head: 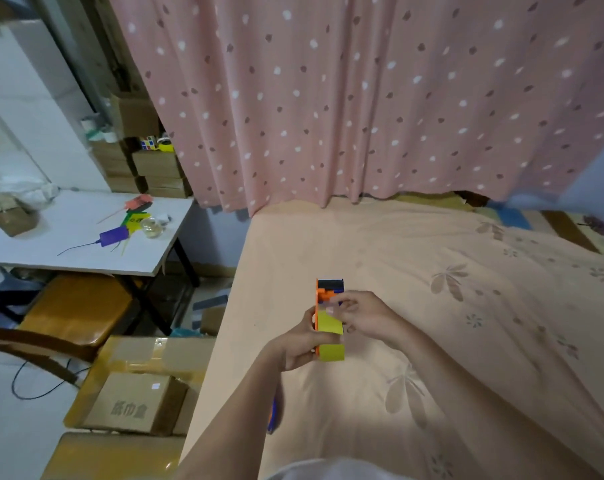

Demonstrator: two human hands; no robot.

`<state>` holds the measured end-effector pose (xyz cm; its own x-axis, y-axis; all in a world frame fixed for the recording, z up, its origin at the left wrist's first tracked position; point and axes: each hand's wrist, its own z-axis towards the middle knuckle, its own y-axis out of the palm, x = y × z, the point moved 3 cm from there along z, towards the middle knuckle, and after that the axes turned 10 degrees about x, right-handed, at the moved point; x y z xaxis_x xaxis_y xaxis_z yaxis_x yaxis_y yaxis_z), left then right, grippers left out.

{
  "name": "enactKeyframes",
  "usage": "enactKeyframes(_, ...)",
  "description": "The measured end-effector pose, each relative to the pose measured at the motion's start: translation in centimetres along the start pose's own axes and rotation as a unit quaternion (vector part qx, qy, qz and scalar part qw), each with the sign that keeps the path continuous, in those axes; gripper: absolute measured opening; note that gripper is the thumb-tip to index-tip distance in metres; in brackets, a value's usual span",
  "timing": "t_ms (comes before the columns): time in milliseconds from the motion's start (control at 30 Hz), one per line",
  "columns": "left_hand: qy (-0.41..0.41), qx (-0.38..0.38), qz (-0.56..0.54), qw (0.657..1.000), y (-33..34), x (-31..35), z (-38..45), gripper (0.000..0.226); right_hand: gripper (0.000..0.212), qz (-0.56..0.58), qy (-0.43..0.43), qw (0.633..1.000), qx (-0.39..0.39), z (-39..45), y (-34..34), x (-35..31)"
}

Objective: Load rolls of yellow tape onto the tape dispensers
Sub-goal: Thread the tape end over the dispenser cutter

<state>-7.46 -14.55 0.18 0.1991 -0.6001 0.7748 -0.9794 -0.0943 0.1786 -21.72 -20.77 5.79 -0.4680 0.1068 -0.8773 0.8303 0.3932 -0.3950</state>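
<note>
Home bedroom, bed with floral sheet, pink dotted curtain, stacked cardboard boxes

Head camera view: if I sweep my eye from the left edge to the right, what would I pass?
Brown parcel on the white table → purple gadget → glass cup → left hand → orange tape dispenser with yellow tape → right hand → flowered bedspread.
</note>
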Motion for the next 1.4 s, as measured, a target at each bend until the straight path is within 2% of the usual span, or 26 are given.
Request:
enactKeyframes(100,0.008,0.001,-0.008,1.000,0.0,0.7,0.4,0.098,0.007,-0.007,-0.005,1.000,0.000,0.8,-0.2,-1.3)
enactKeyframes(233,0.009,0.001,0.011,1.000,0.3,1.0,0.4,0.102,0.013,-0.002,0.005,0.999,0.036,1.2,-0.4,-1.6)
enactKeyframes(333,-0.011,0.006,-0.026,1.000,0.6,0.7,0.4,0.099,0.021,0.001,0.018,0.999,0.049,1.2,-0.3,-1.4)
enactKeyframes(533,-0.028,0.022,-0.046,0.998,0.6,0.0,0.9,0.095,0.020,-0.001,0.006,0.999,0.050,0.7,-0.4,-0.7)
enactKeyframes(733,-0.007,0.036,-0.035,0.999,1.0,0.6,1.3,0.096,0.012,-0.123,-0.042,0.989,0.071,1.2,-0.7,-1.3)
enactKeyframes(867,0.003,0.039,-0.035,0.999,1.6,1.0,1.7,0.087,0.012,-0.141,-0.044,0.986,0.073,1.6,-0.5,-2.1)
enactKeyframes(1067,0.015,0.046,-0.056,0.997,1.9,2.1,1.8,0.092,0.026,-0.115,-0.038,0.987,0.109,2.1,-1.3,-2.8)
enactKeyframes(1233,0.018,0.056,-0.088,0.994,2.4,2.3,2.0,0.097,0.011,-0.095,-0.031,0.989,0.113,2.3,-2.0,-3.9)
enactKeyframes(1400,0.023,0.036,-0.072,0.996,2.3,2.5,2.2,0.102,0.015,-0.055,-0.030,0.990,0.129,3.0,-3.1,-5.5)
